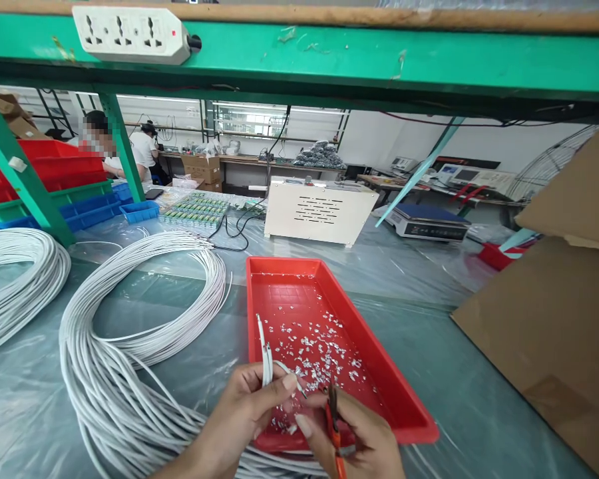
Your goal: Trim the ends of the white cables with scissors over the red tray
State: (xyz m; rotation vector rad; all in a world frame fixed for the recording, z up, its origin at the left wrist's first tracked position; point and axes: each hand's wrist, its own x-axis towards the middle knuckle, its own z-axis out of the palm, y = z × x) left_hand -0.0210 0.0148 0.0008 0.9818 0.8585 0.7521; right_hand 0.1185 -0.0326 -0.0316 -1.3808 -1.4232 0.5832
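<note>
My left hand is closed on several white cable ends, which stick up between thumb and fingers; one end bends right toward my other hand. In my right hand is a pair of cutters with orange handles, its dark tip pointing up. Both hands are over the near part of a red tray, with their fingertips close together. Small silvery-white scraps are scattered in the tray. The cables belong to a large white coil at the left, running under my left forearm.
Another white coil lies far left. Behind the tray stands a cream metal box, with a scale to its right. Cardboard rises at the right. A green shelf beam crosses overhead. Two people sit in the background.
</note>
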